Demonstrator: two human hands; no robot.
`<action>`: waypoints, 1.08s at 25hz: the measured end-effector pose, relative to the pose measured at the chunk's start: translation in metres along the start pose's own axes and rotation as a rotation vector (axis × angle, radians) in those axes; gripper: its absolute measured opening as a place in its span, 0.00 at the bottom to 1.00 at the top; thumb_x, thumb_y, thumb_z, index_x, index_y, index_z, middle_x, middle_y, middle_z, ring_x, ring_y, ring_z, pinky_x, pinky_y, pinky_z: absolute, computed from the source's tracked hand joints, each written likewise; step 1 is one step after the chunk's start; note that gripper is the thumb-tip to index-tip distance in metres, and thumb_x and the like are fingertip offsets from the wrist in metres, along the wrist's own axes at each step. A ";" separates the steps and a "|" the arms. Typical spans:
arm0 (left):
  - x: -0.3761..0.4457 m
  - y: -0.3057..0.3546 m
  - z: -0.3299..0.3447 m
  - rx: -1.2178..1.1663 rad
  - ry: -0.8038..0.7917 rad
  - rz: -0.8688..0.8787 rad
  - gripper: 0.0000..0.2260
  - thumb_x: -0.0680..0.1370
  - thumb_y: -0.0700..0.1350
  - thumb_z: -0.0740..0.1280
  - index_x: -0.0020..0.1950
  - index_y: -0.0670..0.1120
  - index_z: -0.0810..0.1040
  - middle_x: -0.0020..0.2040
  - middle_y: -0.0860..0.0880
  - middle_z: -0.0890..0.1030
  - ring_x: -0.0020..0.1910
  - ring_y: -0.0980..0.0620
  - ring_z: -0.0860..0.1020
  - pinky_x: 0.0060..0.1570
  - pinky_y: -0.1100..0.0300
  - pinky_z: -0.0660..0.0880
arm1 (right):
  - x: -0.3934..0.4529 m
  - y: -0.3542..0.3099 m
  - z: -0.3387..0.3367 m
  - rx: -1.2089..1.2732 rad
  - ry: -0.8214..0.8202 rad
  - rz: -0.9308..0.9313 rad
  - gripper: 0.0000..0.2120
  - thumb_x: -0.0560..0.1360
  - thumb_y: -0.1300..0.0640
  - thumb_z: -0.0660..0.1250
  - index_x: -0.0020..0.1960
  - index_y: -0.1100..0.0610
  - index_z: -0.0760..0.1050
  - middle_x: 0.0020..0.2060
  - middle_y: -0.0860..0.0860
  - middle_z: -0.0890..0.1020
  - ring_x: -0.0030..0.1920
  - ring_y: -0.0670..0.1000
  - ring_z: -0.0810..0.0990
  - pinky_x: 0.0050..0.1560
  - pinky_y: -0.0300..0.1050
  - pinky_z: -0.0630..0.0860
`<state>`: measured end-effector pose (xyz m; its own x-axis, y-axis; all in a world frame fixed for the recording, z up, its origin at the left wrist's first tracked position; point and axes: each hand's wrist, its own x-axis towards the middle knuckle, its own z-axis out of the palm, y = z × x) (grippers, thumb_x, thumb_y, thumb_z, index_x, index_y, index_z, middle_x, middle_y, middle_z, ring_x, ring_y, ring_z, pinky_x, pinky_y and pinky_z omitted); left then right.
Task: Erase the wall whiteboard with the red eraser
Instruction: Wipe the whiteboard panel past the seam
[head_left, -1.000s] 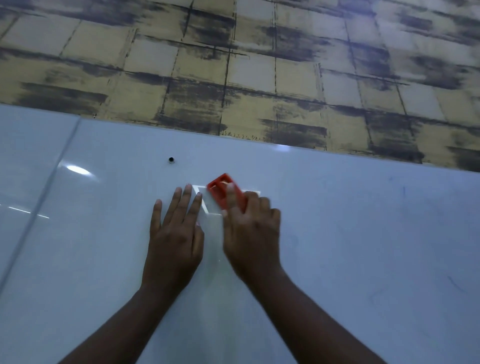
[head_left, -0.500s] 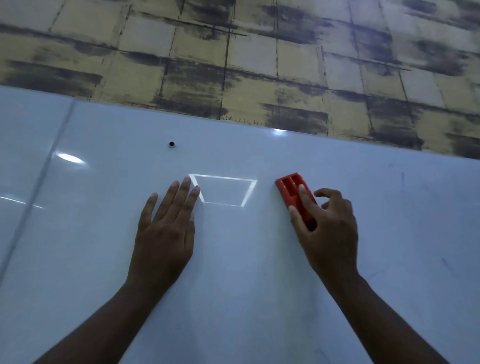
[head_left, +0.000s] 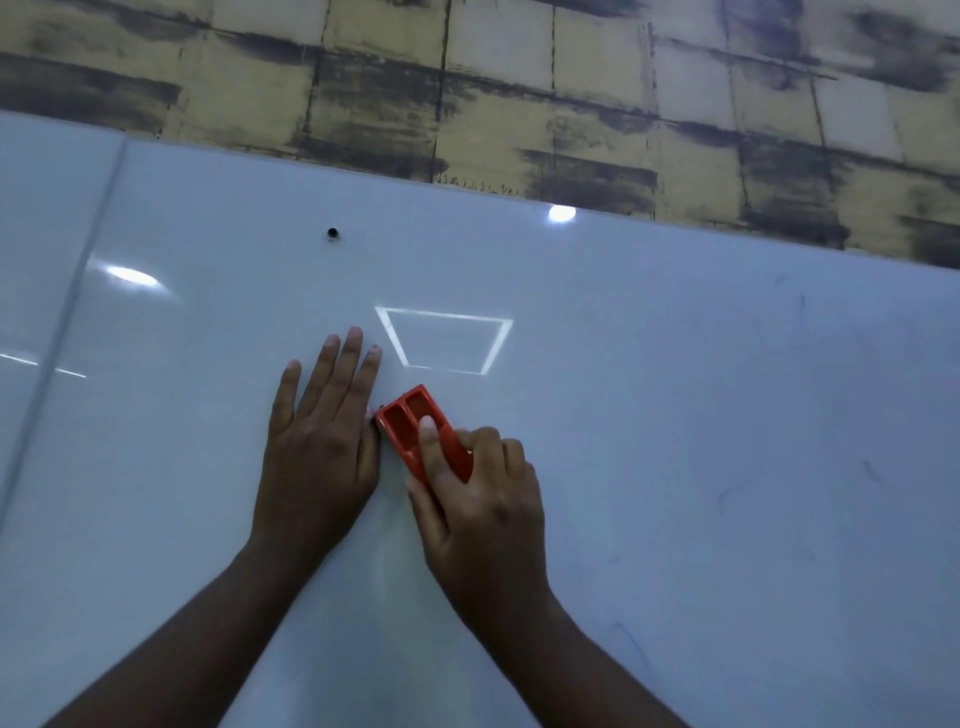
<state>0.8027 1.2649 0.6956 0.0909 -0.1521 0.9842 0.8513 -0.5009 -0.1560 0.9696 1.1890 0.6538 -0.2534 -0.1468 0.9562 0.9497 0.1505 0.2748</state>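
Observation:
The white wall whiteboard (head_left: 675, 415) fills most of the view, glossy, with faint blue pen streaks on its right part. My right hand (head_left: 483, 499) grips the red eraser (head_left: 402, 423) and holds it against the board at the centre, its ribbed back facing me. My left hand (head_left: 322, 441) lies flat on the board just left of the eraser, fingers straight and together, its edge almost touching the eraser.
A small black screw head (head_left: 332, 233) sits in the board above my left hand. A bright four-sided light reflection (head_left: 444, 340) lies above the eraser. A yellow and black tiled wall (head_left: 519, 88) runs beyond the board's top edge. A vertical seam (head_left: 83, 275) crosses the board at left.
My right hand swept the eraser from beside my left hand out to the right, then back left and lower, next to my left hand. My left hand stayed flat on the board.

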 end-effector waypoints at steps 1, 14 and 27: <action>-0.004 0.001 -0.002 0.002 0.001 0.002 0.26 0.87 0.48 0.52 0.85 0.42 0.61 0.85 0.43 0.60 0.85 0.44 0.56 0.83 0.38 0.54 | 0.001 0.005 -0.003 -0.013 -0.009 -0.024 0.23 0.83 0.47 0.64 0.74 0.56 0.74 0.51 0.56 0.79 0.47 0.55 0.77 0.42 0.52 0.78; -0.037 0.021 -0.009 0.036 0.016 -0.059 0.27 0.85 0.44 0.57 0.85 0.40 0.61 0.86 0.43 0.59 0.85 0.44 0.57 0.83 0.37 0.55 | -0.013 0.121 -0.061 -0.033 0.070 0.462 0.28 0.77 0.50 0.75 0.75 0.49 0.73 0.51 0.51 0.78 0.49 0.53 0.77 0.45 0.52 0.81; -0.079 0.032 -0.013 0.004 -0.048 -0.057 0.26 0.86 0.44 0.56 0.85 0.40 0.59 0.86 0.41 0.57 0.86 0.43 0.54 0.83 0.38 0.54 | -0.077 -0.003 -0.032 0.067 -0.113 0.167 0.27 0.78 0.44 0.70 0.73 0.55 0.74 0.56 0.50 0.80 0.49 0.52 0.77 0.45 0.50 0.78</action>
<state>0.8158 1.2501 0.6118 0.0662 -0.0825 0.9944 0.8576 -0.5047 -0.0990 0.9918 1.1680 0.5760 -0.1165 -0.0045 0.9932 0.9667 0.2288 0.1144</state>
